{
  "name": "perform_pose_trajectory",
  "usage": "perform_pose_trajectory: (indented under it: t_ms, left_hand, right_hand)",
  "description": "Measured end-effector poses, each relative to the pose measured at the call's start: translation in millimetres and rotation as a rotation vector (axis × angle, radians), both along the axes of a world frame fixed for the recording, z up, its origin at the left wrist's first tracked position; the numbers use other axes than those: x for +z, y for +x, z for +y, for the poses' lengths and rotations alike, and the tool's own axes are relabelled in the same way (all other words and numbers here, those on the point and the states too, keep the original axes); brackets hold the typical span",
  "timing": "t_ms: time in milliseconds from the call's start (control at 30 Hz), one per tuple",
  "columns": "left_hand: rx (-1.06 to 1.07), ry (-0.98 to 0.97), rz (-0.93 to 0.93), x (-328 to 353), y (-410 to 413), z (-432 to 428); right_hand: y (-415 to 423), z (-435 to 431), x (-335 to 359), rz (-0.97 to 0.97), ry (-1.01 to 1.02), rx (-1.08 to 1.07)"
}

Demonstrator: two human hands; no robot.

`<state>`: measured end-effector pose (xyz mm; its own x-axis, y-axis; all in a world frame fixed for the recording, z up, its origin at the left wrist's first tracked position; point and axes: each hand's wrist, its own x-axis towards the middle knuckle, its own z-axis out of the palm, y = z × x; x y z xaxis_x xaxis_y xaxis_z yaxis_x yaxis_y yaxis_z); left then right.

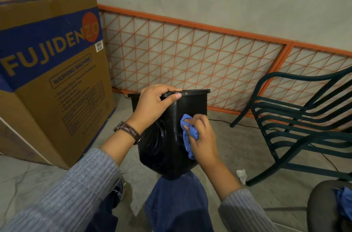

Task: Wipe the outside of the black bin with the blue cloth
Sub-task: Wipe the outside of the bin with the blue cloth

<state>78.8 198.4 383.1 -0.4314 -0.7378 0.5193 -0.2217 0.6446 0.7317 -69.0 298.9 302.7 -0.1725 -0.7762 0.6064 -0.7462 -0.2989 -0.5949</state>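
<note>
With the light, glossy, probably slippery bin (167, 136) propped on your knee, keep your left hand (152, 104) clamped on its stiff rim while your right hand (200, 132) presses the bunched soft cloth (187, 136) against its side.

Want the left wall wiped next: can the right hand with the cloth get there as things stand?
Probably not directly: the left hand and its wrist cover that wall of the black bin, while the right hand presses the blue cloth on the near-right wall.
</note>
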Motion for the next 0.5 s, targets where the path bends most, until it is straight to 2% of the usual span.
perform_pose_trajectory:
  t_ms: [133,167,267,333,500]
  left_hand:
    - [-0.007,0.051,-0.002,-1.4,1.9,-2.3]
    - [-0.008,0.061,0.001,-2.2,2.2,-3.1]
    - [-0.002,0.060,0.021,-3.8,2.2,-3.1]
    - [0.011,0.045,0.020,-4.2,1.3,-2.8]
    - [0.001,0.055,-0.003,-2.3,1.4,-2.9]
  right_hand:
    - [-0.7,12.0,-24.1,0.274,-0.003,0.119]
    - [-6.6,12.2,-26.9,0.281,0.004,0.146]
    - [-11.1,6.8,-18.6,0.037,0.056,0.072]
    - [-1.2,5.0,-13.5,-0.016,0.030,0.002]
    - [-8.2,19.1,-31.9,0.387,-0.016,0.169]
